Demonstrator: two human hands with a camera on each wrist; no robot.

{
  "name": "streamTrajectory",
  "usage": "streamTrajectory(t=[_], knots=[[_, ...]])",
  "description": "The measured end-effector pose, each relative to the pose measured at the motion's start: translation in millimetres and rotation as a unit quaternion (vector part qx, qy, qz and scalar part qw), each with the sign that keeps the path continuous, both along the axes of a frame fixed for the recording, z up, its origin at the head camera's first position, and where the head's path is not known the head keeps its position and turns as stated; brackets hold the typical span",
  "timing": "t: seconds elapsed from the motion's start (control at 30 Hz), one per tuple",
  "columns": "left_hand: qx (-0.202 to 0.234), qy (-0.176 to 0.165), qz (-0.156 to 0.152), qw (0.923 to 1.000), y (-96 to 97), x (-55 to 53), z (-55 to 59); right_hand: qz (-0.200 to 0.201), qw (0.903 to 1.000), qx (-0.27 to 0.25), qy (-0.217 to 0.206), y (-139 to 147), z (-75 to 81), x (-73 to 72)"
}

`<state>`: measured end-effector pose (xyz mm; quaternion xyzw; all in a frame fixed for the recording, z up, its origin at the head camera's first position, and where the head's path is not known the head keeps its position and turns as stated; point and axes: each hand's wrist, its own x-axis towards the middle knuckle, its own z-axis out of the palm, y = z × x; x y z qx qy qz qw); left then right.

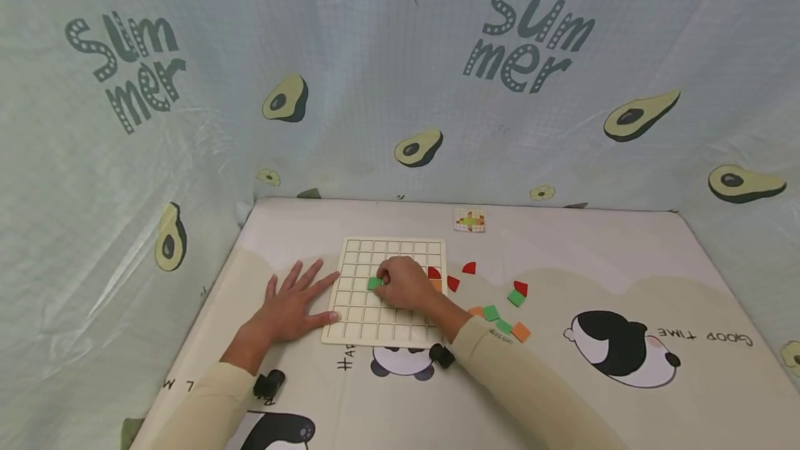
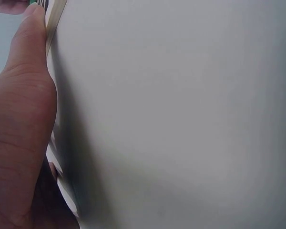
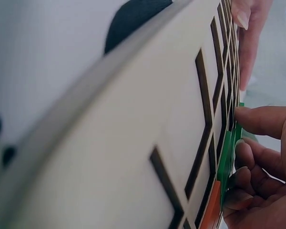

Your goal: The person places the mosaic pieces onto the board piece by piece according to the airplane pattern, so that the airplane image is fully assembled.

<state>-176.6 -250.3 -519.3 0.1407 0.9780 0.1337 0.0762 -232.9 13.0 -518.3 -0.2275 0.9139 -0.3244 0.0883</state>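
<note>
A pale square board (image 1: 350, 332) with a grid of recessed cells lies on the table. My right hand (image 1: 406, 283) reaches over it and pinches a green square tile (image 1: 373, 283) between thumb and fingers, left of the board's middle. In the right wrist view, another green tile (image 3: 224, 157) and an orange tile (image 3: 210, 210) sit on the grid beneath the curled fingers. A red quarter-round piece (image 1: 434, 273) shows near the board's right edge. My left hand (image 1: 290, 307) rests with spread fingers at the left side, its thumb and index fingertips on the board's edge.
Right of the board lie loose red quarter-round pieces (image 1: 469, 268), green tiles (image 1: 491, 312) and orange tiles (image 1: 521, 331), some partly behind the right forearm. A small pattern card (image 1: 469, 220) lies behind the board. Curtains (image 1: 350, 54) printed with avocados enclose the table.
</note>
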Motion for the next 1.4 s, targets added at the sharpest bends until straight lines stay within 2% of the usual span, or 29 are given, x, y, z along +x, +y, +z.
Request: streamTrajectory(t=[0.3, 0.6, 0.9, 1.17, 1.3, 1.4], knots=[[-0.001, -0.001, -0.001, 1.0, 0.1, 0.3, 2.0, -0.001, 0.9999, 0.005, 0.013, -3, -2.0, -0.1], [-0.002, -0.003, 0.0, 1.0, 0.0, 0.8, 4.0, -0.006, 1.0, 0.0, 0.007, -3, -1.1, 0.9], [-0.004, -0.006, 0.0, 1.0, -1.7, -1.3, 0.7, 0.002, 0.9999, -0.01, -0.002, -1, -0.3, 0.0], [0.0, -0.009, -0.001, 1.0, 0.4, -2.7, -0.1, 0.008, 0.999, -0.043, -0.011, 22, 9.3, 1.4], [0.0, -0.013, 0.0, 0.9999, 1.3, -1.4, 2.2, 0.027, 0.998, -0.057, -0.004, 40, 12.4, 3.4], [0.001, -0.015, 0.001, 0.9999, 1.4, -0.7, 2.7, 0.032, 0.9973, -0.064, -0.018, 54, 15.4, 6.4]])
